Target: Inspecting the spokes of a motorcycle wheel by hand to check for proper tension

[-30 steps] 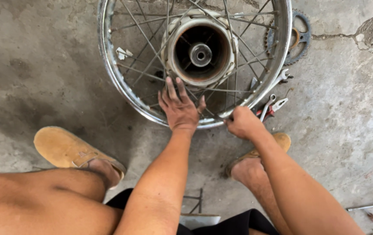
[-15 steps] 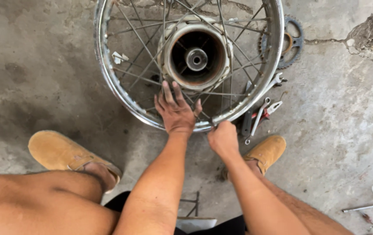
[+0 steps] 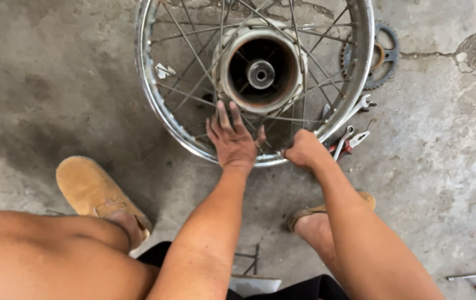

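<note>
The left hand lies flat, fingers spread across the spokes beneath the hub; the right hand is closed at the wheel rim.

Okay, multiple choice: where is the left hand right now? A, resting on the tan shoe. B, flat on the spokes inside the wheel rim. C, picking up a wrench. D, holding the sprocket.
B: the left hand lies spread, palm down, on the spokes just inside the rim, below the hub; the right hand is closed at the rim's near edge.
</note>
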